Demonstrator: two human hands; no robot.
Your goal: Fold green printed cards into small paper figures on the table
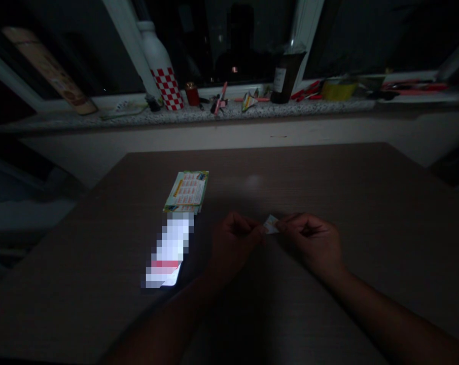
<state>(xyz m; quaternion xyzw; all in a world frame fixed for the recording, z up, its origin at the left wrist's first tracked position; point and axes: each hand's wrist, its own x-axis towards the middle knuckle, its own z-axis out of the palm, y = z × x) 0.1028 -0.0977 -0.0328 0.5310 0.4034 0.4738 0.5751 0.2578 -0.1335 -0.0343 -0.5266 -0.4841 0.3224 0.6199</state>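
Above the middle of the dark table, a small pale piece of paper (271, 224) is pinched between my two hands. My left hand (237, 241) is closed, its thumb and finger on the paper's left edge. From the other side, my right hand (315, 238) grips the right edge with thumb and forefinger. The paper looks folded or cornered, with a faint coloured print that is too dim to read. Left of my left hand lies a lit phone (170, 248), its screen blurred out. Just beyond it is a small stack of printed cards (187, 190) with rows of red print.
The brown wooden table (328, 172) reaches to a wall under a window. On the granite sill (199, 115) stand a red-and-white checkered bottle (167, 83), a red jar (191, 95), a dark labelled container (285, 78), a tall tube (50, 71) and a yellow item (339, 90).
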